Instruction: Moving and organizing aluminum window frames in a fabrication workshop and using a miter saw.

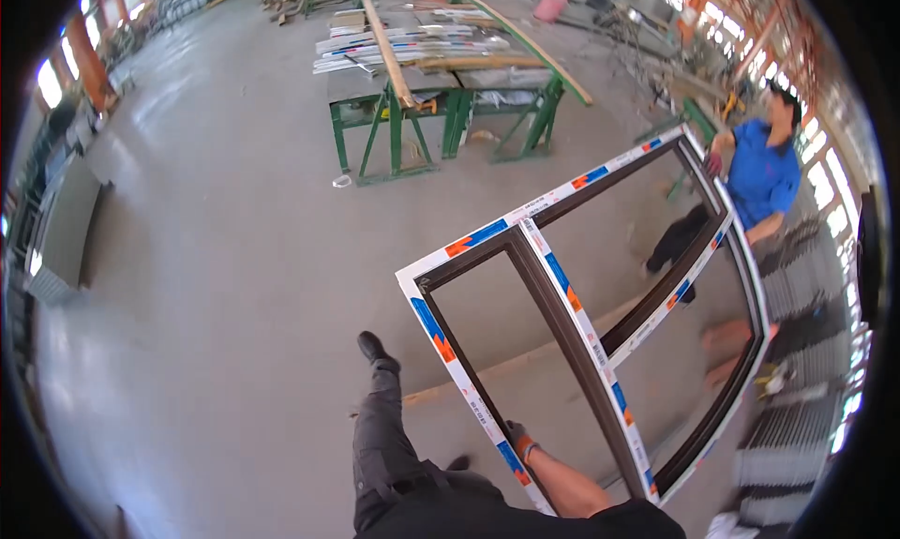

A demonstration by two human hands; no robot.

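Observation:
A large window frame (581, 325), dark brown with white, blue and orange protective film, stretches from in front of me to the far right, held off the floor at a slant. Bars split it into several openings. My right hand (519, 440), in a grey and orange glove, is closed around the near left side bar. That bar partly hides the fingers. My left hand is out of view. At the far end, a co-worker (764, 173) in a blue shirt and dark cap has a gloved hand (714, 162) on the frame.
Green metal trestles (394, 136) ahead carry film-wrapped profiles (412, 47) and long wooden boards (382, 47). A long timber strip (441, 389) lies on the floor, passing behind the frame. Stacked grey profiles (792, 436) stand at right, grey panels (66, 225) at left.

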